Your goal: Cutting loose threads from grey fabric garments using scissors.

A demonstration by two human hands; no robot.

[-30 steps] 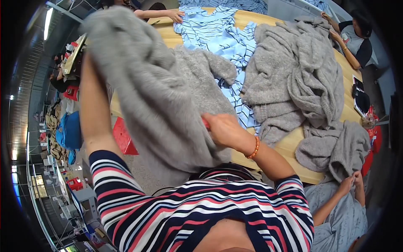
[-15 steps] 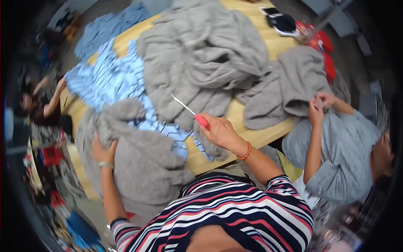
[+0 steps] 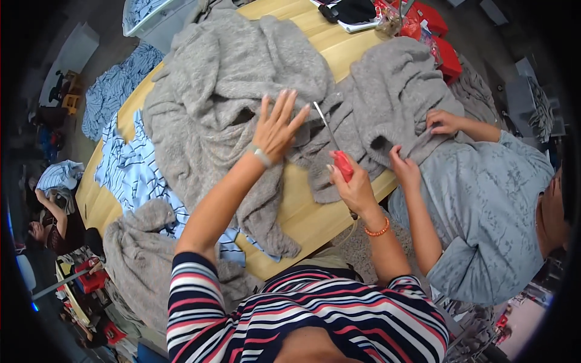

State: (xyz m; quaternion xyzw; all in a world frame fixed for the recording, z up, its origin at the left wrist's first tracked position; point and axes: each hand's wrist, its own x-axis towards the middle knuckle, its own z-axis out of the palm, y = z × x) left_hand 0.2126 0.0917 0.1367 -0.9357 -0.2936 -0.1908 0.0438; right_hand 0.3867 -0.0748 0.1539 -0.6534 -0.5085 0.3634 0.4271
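My left hand (image 3: 275,134) has its fingers spread, palm down, at the large heap of grey knit garments (image 3: 242,75) on the table. Whether the palm touches the knit is hard to tell. In my right hand (image 3: 357,190) is a red-handled tool (image 3: 327,127), gripped by its handle, its slim metal shaft pointing away from me. The exact kind of tool cannot be made out. Another grey knit garment (image 3: 142,260) hangs over the near left edge, close to my left arm. Light blue striped cloth (image 3: 136,172) lies beneath and left of the heap.
At the right, a co-worker's hands (image 3: 445,122) handle another grey knit garment (image 3: 393,78). The wooden table (image 3: 315,227) curves between us. A bin (image 3: 160,27) holding blue cloth stands at the far left. Red containers (image 3: 446,60) and a dark item on paper are far right.
My left hand has left the grey garment at the near left and moved right to the large heap. My right hand has shifted right with the tool. The view has turned somewhat.
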